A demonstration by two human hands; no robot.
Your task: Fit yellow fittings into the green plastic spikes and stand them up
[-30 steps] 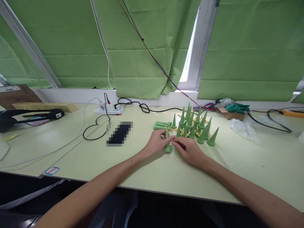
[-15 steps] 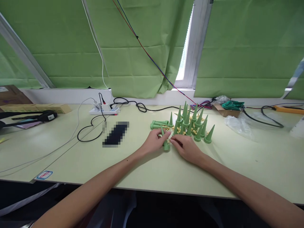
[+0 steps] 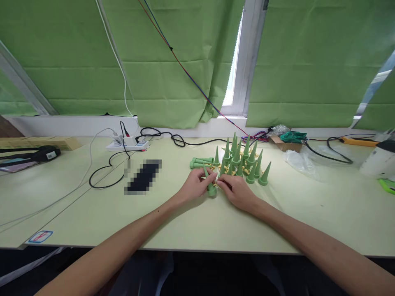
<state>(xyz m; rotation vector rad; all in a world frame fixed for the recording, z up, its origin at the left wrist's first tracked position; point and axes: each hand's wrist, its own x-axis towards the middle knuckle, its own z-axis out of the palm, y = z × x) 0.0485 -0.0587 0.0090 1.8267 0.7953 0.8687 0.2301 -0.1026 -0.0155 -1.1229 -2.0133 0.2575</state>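
Note:
My left hand [image 3: 195, 185] is closed round a green cone [image 3: 211, 190], whose wide capped end points down toward me and whose tip leans away. Close beside it, my right hand [image 3: 239, 191] pinches with thumb and forefinger near the cone's side; what lies between those fingertips is too small to make out. Behind both hands several green cones [image 3: 264, 174] stand upright in a group, with yellowish pieces [image 3: 257, 155] among them. Some more green cones [image 3: 202, 160] lie on their sides at the group's left.
On the pale table [image 3: 173, 230] a pixelated dark object [image 3: 143, 176] lies to the left, near a power strip [image 3: 129, 144] and cables. Farther right are a small cardboard box [image 3: 286, 144], clear plastic [image 3: 300, 164] and a white container [image 3: 378, 162].
The whole view has shifted a little to the right, bringing the white container further in. Both hands keep nearly the same pose around the cone.

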